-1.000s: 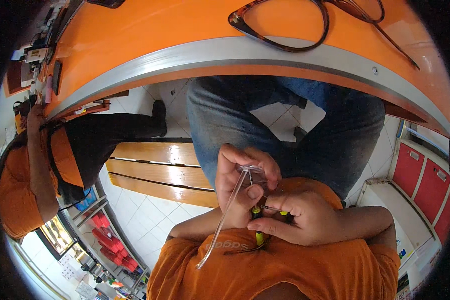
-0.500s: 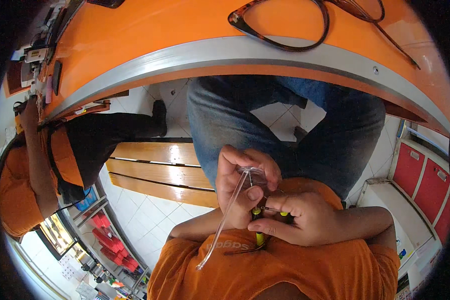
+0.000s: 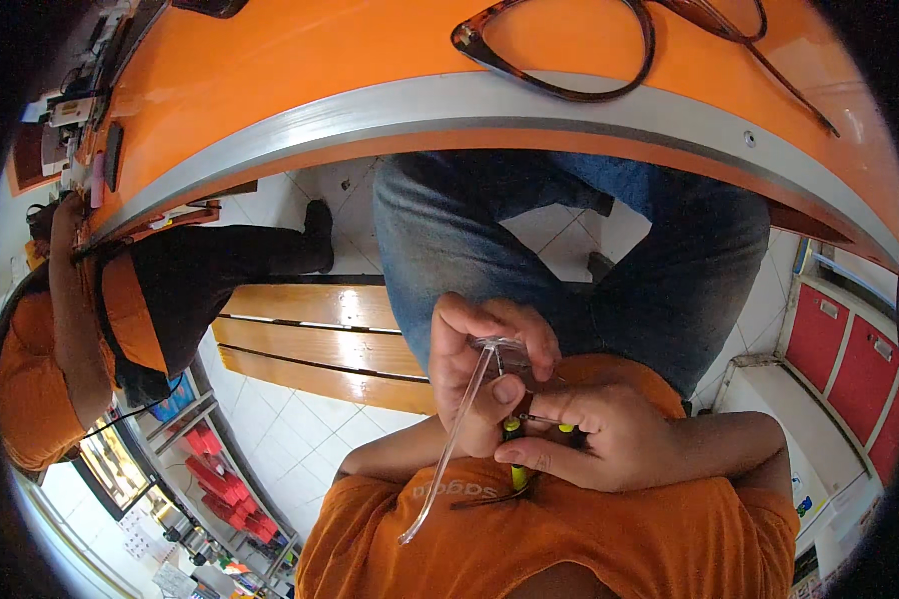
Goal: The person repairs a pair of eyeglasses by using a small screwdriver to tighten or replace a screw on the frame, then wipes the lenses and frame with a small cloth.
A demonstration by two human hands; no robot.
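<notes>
My left hand [image 3: 469, 369] is closed on clear-framed eyeglasses [image 3: 499, 349], its fingers curled round the lens area while one long clear temple [image 3: 435, 469] slants down over my orange shirt. My right hand [image 3: 619, 439] pinches a small thin metal tool [image 3: 547, 419] with yellow at its end, just beside my left thumb. A yellow-and-black handle [image 3: 517, 476] points downward between my hands, partly hidden by my fingers; which hand grips it, I cannot tell. Both hands are held low in front of my body, below the bench edge.
Tortoiseshell glasses [image 3: 559, 92] lie on the orange bench [image 3: 320, 60], behind its metal rim. At left a co-worker in orange and black [image 3: 90, 339] stands at the bench, near a slatted wooden seat [image 3: 310, 374] and shelves of red items [image 3: 220, 479]. Red lockers [image 3: 819, 339] stand at right.
My left hand and the clear eyeglasses have shifted slightly downward, the temple's tip a little to the right. The co-worker's arm has moved slightly. My right hand stays nearly still.
</notes>
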